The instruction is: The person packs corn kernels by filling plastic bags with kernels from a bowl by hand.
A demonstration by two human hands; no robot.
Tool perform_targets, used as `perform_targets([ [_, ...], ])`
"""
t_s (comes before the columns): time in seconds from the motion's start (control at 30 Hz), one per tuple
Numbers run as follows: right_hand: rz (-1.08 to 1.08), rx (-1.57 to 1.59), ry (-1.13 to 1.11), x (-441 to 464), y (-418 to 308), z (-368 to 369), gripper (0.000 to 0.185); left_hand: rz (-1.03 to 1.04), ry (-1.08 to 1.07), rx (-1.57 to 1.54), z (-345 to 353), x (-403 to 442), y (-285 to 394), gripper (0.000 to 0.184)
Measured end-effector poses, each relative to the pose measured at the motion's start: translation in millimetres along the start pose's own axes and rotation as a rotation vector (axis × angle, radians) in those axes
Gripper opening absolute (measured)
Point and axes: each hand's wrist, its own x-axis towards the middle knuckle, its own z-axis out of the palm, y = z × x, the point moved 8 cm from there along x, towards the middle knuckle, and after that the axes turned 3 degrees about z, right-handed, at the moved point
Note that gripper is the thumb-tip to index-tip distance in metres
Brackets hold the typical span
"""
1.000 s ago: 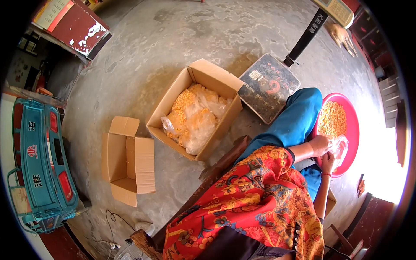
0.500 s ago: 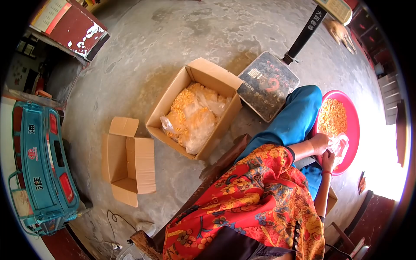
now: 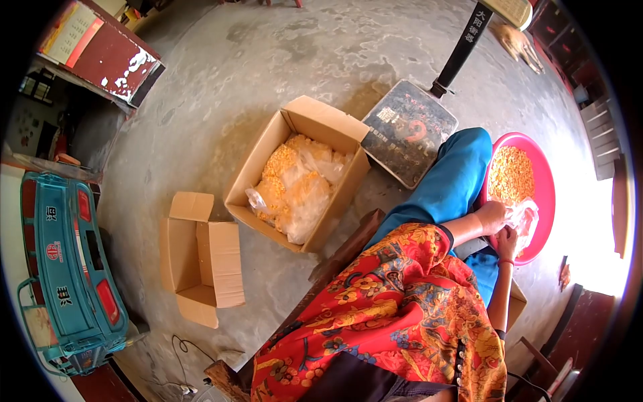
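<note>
My left hand point(image 3: 492, 216) is closed on a thin, clear pinkish plastic bag point(image 3: 526, 220) at the near side of a pink basin point(image 3: 546, 194). Just below it, my right hand point(image 3: 507, 241), with a red band at the wrist, pinches the edge of the same bag. The two hands are close together, and the fingertips are partly hidden by the plastic. Loose orange-yellow kernels point(image 3: 511, 174) lie in the basin beyond the bag. Whether the bag holds kernels is hard to tell.
A large cardboard box point(image 3: 335, 120) holds plastic bags of kernels point(image 3: 295, 181). A smaller open box point(image 3: 226, 264) stands to its left. A platform scale point(image 3: 410, 130) is beyond my knee. A teal vehicle point(image 3: 70, 268) is at far left, and an animal point(image 3: 519, 47) lies at top right.
The view has shifted slightly, so the boxes, scale and vehicle sit a little differently in frame. Both hands stay on the bag over the basin, with only slight movement.
</note>
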Motion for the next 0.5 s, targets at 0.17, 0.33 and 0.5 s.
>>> perform_targets([
  [0.17, 0.055, -0.039, -0.074, 4, 6, 4, 0.023, -0.024, 0.027, -0.025, -3, 1, 0, 0.019],
  [0.33, 0.058, -0.093, 0.019, 0, 1, -2, 0.024, -0.002, -0.027, 0.027, 1, 3, 0, 0.02],
  [0.5, 0.133, 0.002, -0.106, 1, 0, 4, 0.024, -0.01, -0.058, 0.058, 17, 1, -15, 0.019],
])
